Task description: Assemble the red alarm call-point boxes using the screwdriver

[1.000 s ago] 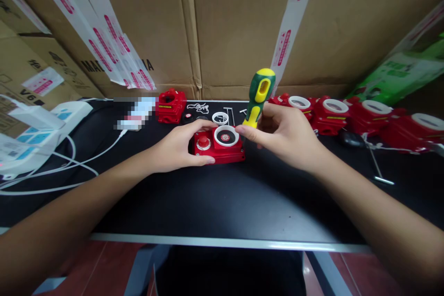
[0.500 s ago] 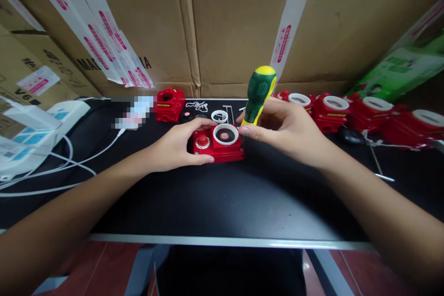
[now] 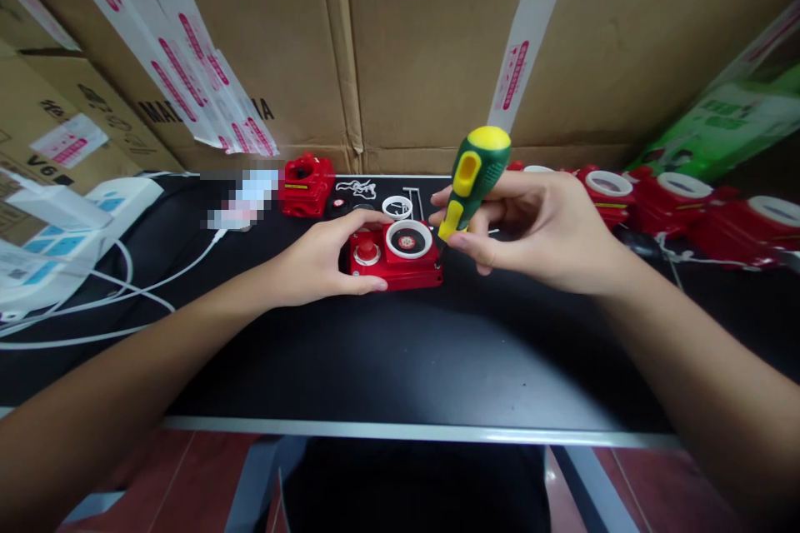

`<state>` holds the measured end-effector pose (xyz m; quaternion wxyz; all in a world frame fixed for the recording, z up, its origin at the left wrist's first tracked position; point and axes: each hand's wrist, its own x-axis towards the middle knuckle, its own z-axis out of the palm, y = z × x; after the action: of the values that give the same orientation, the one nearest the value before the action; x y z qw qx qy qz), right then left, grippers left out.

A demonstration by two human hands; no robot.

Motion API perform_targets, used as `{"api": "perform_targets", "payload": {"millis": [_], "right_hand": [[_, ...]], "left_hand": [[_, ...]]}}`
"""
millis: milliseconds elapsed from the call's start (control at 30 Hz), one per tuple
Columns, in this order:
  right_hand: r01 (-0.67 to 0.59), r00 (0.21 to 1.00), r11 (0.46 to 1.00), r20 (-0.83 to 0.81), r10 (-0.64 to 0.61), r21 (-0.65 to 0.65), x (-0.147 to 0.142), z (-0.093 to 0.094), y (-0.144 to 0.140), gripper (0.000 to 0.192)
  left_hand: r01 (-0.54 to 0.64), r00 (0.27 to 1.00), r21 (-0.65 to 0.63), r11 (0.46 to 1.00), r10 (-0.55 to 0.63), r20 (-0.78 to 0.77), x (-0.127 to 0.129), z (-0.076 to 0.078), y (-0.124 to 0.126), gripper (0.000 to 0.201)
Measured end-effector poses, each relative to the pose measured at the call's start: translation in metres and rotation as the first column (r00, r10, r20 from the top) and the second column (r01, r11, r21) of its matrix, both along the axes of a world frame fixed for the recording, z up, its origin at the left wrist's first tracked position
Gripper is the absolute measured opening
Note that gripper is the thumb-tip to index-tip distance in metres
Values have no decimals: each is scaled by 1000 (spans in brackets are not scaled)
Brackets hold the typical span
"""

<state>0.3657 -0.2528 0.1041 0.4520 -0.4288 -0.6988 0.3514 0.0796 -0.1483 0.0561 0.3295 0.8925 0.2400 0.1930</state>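
Note:
A red box-shaped device (image 3: 396, 260) with a red button and a white ring on top lies on the black table (image 3: 387, 358). My left hand (image 3: 322, 258) grips its left side, thumb in front and fingers over the back edge. My right hand (image 3: 537, 229) holds a green and yellow screwdriver (image 3: 472, 175) nearly upright by the lower handle. Its tip points down at the device's right rear corner; the shaft is mostly hidden by my fingers.
A row of similar red devices (image 3: 662, 204) runs along the back right. Another red part (image 3: 306, 183), a loose white ring (image 3: 396, 206) and small metal pieces lie behind the held device. White power strips and cables (image 3: 68, 241) sit at left. Cardboard boxes (image 3: 406, 42) wall the back.
My right hand has shifted slightly right and lower with the screwdriver, and the handle has rotated in my fingers. The left hand and red device have stayed put.

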Motion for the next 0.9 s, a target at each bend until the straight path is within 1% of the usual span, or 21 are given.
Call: {"api": "perform_targets", "payload": {"millis": [100,233,300,400,467,533,700,800,900], "right_hand": [[-13,999,1000,43,13,9,-1,1,-3,26],[18,997,1000,69,-19,22,-3,1,-3,28],[51,997,999,63,-50,-8,-3,-1,-1,28],[111,994,991,34,-109,-71,-2,-5,4,39],[122,992,988,-9,-123,-92,0,-7,6,48],[124,991,989,-40,-128,-85,0,-9,7,52],[162,986,986,-22,-162,-30,-1,-6,4,49],[144,989,989,-44,-145,-25,-2,-5,2,48],[72,995,996,-68,-76,-61,-1,-3,0,44]], "left_hand": [[0,1000,0,1000,0,-5,0,1,-1,77],[0,1000,2,1000,0,-12,1,3,-2,77],[-1,1000,9,1000,1,-9,1,3,-2,77],[-1,1000,17,1000,1,13,2,2,-2,77],[1,1000,16,1000,-2,25,2,1,-2,77],[6,1000,7,1000,-7,31,3,1,-1,76],[5,1000,-5,1000,-5,24,3,1,-1,76],[7,1000,-15,1000,-7,17,2,1,0,78],[5,1000,-22,1000,-5,15,2,0,0,78]]}}
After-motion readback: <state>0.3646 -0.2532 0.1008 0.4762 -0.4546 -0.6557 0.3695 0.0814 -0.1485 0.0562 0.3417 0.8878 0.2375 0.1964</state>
